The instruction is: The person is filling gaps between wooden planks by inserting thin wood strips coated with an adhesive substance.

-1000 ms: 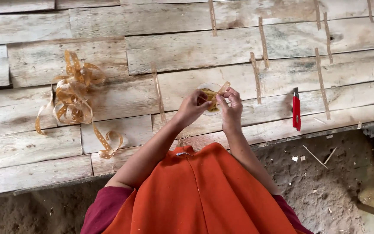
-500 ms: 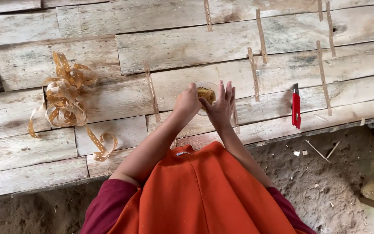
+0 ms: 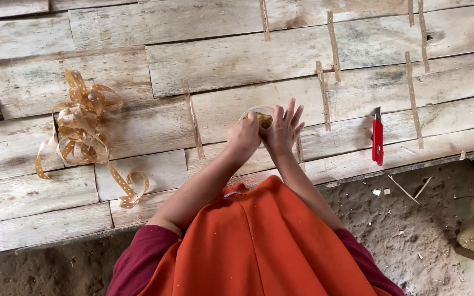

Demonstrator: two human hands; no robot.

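Note:
Both my hands meet over a worn wooden plank table (image 3: 204, 66). My left hand (image 3: 243, 137) is curled around a small rolled loop of pale perforated strip (image 3: 257, 114) with a yellowish centre. My right hand (image 3: 283, 130) presses against the roll with its fingers spread upward. The lower part of the roll is hidden behind my hands. My orange garment (image 3: 259, 246) with dark red sleeves fills the bottom of the view.
A tangled heap of tan perforated strip (image 3: 80, 129) lies at the left, one curl trailing toward the table's edge. A red utility knife (image 3: 377, 140) lies at the right. Several straight strips (image 3: 193, 118) lie across the planks. Sandy ground (image 3: 429, 230) sits below the edge.
My right hand has opened its fingers and now lies flatter against the roll. The strip end that stuck out a second ago is wound in. The view shifted slightly.

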